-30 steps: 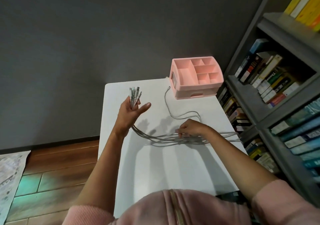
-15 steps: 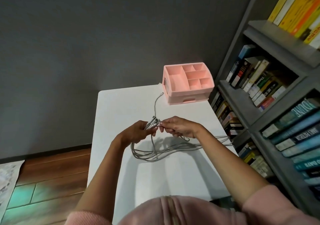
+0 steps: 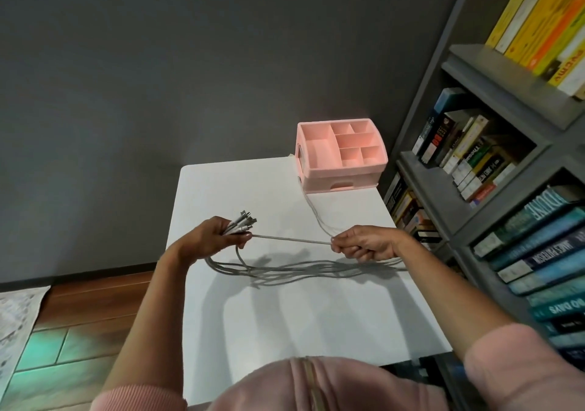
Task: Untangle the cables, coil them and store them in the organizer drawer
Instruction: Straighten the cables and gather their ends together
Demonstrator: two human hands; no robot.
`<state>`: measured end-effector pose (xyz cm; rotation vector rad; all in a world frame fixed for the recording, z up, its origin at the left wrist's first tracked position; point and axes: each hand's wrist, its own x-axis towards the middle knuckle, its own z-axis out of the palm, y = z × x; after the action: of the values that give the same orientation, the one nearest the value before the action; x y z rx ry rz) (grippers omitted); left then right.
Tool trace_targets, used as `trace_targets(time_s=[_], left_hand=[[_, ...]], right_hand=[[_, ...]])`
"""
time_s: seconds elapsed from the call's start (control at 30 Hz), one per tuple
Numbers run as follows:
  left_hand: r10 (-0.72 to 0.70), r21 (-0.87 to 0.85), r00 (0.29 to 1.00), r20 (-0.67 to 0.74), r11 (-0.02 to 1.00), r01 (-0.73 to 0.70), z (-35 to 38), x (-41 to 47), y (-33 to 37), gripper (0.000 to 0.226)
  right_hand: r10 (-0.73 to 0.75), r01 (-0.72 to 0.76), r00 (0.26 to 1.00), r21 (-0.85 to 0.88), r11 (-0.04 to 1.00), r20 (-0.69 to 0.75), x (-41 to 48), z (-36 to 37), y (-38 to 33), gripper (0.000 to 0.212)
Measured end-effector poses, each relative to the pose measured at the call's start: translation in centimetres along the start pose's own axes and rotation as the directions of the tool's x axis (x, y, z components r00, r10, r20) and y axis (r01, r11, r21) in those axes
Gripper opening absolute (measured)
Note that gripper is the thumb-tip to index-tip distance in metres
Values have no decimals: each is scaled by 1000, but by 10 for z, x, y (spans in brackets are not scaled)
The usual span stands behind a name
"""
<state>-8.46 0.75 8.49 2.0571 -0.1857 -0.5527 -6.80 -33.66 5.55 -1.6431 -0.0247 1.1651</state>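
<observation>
Several grey cables (image 3: 300, 271) lie in long loops across the white table (image 3: 316, 315). My left hand (image 3: 215, 233) grips a bundle of their plug ends (image 3: 243, 220), which stick up past my fingers. My right hand (image 3: 364, 242) pinches one cable, stretched taut between both hands. Another strand runs from my right hand up to the pink organizer (image 3: 342, 157) at the table's far right corner. Its drawer (image 3: 342, 184) at the front is closed, and its top compartments hold nothing.
A grey bookshelf (image 3: 493, 170) full of books stands close along the table's right side. A dark wall is behind the table. Wooden floor (image 3: 79, 331) and a light mat (image 3: 19, 315) lie to the left.
My hands were together at the plug ends. Now my right hand has slid rightward along one cable, drawing it taut, while my left keeps the plug bundle.
</observation>
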Motion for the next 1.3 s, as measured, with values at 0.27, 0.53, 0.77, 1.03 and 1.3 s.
trace_targets(time_s=[0.27,0.53,0.77,1.03,1.3], left_hand=[[-40,29,998,-41,999,41,13,-7,-7,28],[-103,6,960,-259,994,108,15,-20,-11,25],[-111,118,923,-369,979,164,31,-17,-6,25],[-126,274,871,-475,919,283,66,7,6,44],[170,226,959,-226,967,-118,77,19,71,28]], right_hand=[[46,-64,992,-149,987,-117,-19,-24,6,27],[40,-95,971,-229,969,-235,-38,-48,15,28],[-6,-148,928,-384,911,-373,-36,-48,9,29],[-21,-181,945,-573,799,-327,-20,-26,-24,32],[-189,119,979,-534,837,-78,-20,12,-93,31]])
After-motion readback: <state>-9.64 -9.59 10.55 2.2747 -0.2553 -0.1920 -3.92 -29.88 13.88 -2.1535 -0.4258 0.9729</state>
